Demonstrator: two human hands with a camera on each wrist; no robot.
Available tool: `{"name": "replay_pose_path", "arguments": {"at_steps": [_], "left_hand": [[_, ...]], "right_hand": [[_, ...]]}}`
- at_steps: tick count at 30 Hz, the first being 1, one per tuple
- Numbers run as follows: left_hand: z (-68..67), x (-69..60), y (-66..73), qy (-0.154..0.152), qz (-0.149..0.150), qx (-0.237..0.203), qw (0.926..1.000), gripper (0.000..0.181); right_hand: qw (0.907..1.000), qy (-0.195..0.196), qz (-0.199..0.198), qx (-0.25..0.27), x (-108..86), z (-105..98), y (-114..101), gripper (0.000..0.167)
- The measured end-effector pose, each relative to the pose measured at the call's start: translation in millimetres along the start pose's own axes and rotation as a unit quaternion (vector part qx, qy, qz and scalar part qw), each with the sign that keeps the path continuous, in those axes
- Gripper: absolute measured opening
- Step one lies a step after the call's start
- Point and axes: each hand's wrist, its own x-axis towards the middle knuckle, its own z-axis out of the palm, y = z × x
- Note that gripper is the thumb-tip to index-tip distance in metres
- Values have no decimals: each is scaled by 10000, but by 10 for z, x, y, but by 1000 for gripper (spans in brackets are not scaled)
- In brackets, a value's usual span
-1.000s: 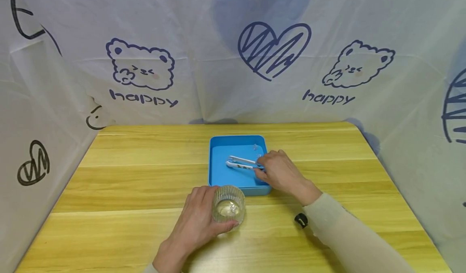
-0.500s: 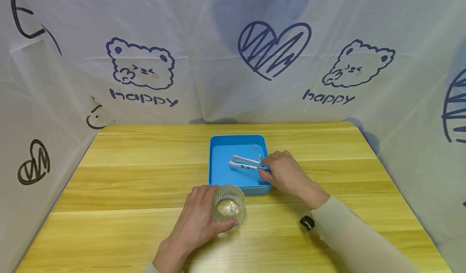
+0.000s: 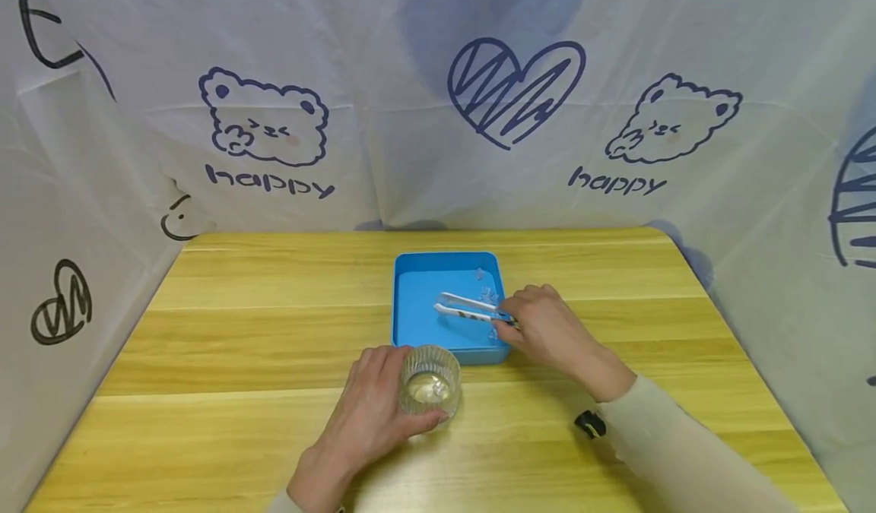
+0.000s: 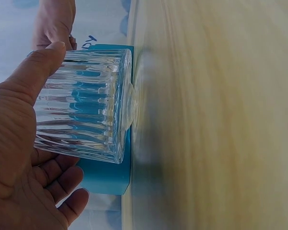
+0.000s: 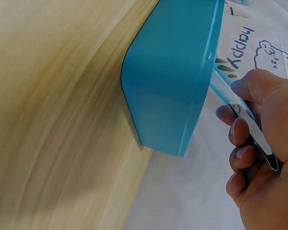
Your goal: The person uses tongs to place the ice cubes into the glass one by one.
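In the head view my left hand (image 3: 372, 403) holds a ribbed clear glass (image 3: 431, 384), thumb on the near side and fingers on the far side. Small clear pieces lie in the bottom of the glass. Up close, the left wrist view shows the glass (image 4: 86, 105) upright on the table. My right hand (image 3: 547, 330) grips white-and-blue tongs (image 3: 468, 307) over a blue tray (image 3: 417, 330). The tong tips point left, slightly apart; whether they hold anything I cannot tell. Several clear ice-like pieces (image 3: 488, 296) lie at the tray's right side, partly hidden by the tongs and hand.
The tray stands on a wood-grain table (image 3: 274, 308), just beyond the glass. A white cloth (image 3: 383, 148) with printed bears and hearts hangs behind the table and at both sides. A black band-like thing (image 3: 590, 424) shows beside the right sleeve.
My right hand and the tongs have shifted slightly to the right, uncovering more of the clear pieces in the tray. The left hand and the glass have stayed put.
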Motion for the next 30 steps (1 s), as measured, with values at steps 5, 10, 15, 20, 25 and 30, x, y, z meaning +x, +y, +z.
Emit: {"name": "replay_pose_path", "arguments": {"at_steps": [5, 10, 15, 20, 25, 30], "left_hand": [[-1, 3, -4, -40, -53, -13, 10000, 93], [-3, 3, -2, -88, -109, -42, 9999, 94], [-2, 2, 1, -77, -161, -52, 9998, 92], [1, -1, 3, -54, -149, -41, 9999, 91], [3, -3, -2, -54, -117, -15, 9999, 91], [12, 0, -5, -69, -122, 9, 9999, 91]], "right_hand": [[10000, 63, -60, -27, -42, -29, -5, 20], [9998, 170, -113, -75, -96, -62, -9, 20], [9996, 221, -172, -54, -137, -120, -32, 20], [9994, 238, -263, -52, -177, -200, -87, 20], [9988, 294, -385, -82, -237, -278, -143, 21], [9975, 464, -538, -20, -300, -344, -194, 20]]}}
